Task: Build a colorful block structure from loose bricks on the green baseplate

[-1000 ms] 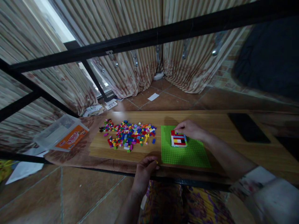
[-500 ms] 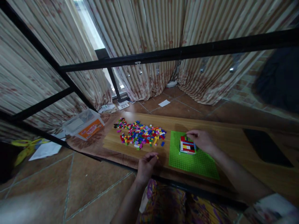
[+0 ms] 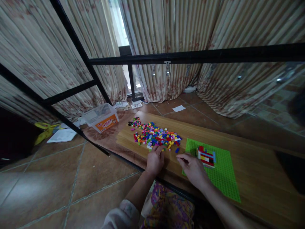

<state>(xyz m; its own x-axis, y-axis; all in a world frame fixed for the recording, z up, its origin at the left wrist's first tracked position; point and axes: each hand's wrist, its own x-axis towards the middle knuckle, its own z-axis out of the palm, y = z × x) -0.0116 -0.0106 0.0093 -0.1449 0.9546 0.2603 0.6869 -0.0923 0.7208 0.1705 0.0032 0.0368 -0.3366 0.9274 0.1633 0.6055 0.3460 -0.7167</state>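
Note:
A heap of small coloured bricks (image 3: 154, 136) lies on a wooden board (image 3: 252, 171). To its right sits a green baseplate (image 3: 221, 173) with a small red, white and yellow brick build (image 3: 206, 156) on its near-left part. My left hand (image 3: 154, 160) rests palm down at the near edge of the heap, its fingertips touching the bricks. My right hand (image 3: 193, 168) hovers at the baseplate's left edge, just left of the build, fingers loosely curled and pointing toward the heap. I cannot make out anything held in either hand.
A clear plastic box with an orange label (image 3: 101, 117) stands left of the board. Black metal frame bars (image 3: 190, 57) cross in front of striped curtains. Papers (image 3: 62, 135) lie on the brown tiled floor. A patterned cloth (image 3: 168, 210) covers my lap.
The view swung left. My right hand left the build and came back toward the baseplate's left edge. My left hand moved forward from the board's near edge to the heap.

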